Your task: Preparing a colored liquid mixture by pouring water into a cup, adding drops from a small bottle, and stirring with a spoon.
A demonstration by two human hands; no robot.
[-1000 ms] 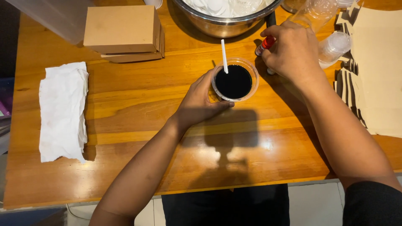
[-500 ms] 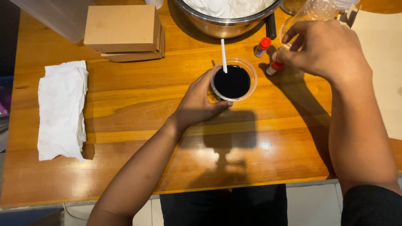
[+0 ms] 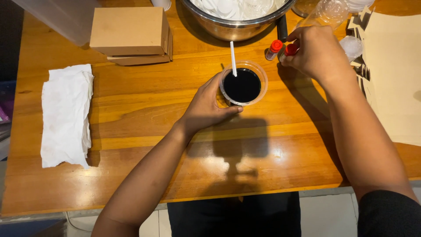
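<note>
Now, left hand: I see my left hand [image 3: 206, 107] wrapped round the near-left side of the clear round plastic cup of black liquid [image 3: 244, 84], thumb along its near rim, fingers on its left wall; it is grasping the cup.
Right hand: my right hand [image 3: 315, 52] is curled over a small red-capped bottle [image 3: 290, 49], fingers pinched on it near the cap; the bottle's body is mostly hidden under the fingers.
Cup position: upright on the orange-brown wooden table [image 3: 144, 127], about mid-width, in the far half, mouth facing up.
Stirrer: a thin white stick [image 3: 233, 59] stands in the cup, leaning over the far-left rim, long axis running away from me.
Second bottle: another small red-capped vial [image 3: 273, 49] stands just left of the held one, cap tilted to the far right.
Far side: a large steel bowl of white pieces [image 3: 237, 24] sits close behind the cup.
Right side: a cream paper sheet with cut-out edges [image 3: 392, 74] lies near my right wrist; clear plastic lids [image 3: 331, 11] beyond the knuckles.
Left side: stacked brown cardboard boxes [image 3: 130, 35] and a crumpled white paper towel [image 3: 66, 115], well apart from the cup.
Open room: bare wood between the cup and the table's near edge, and between towel and cup.
</note>
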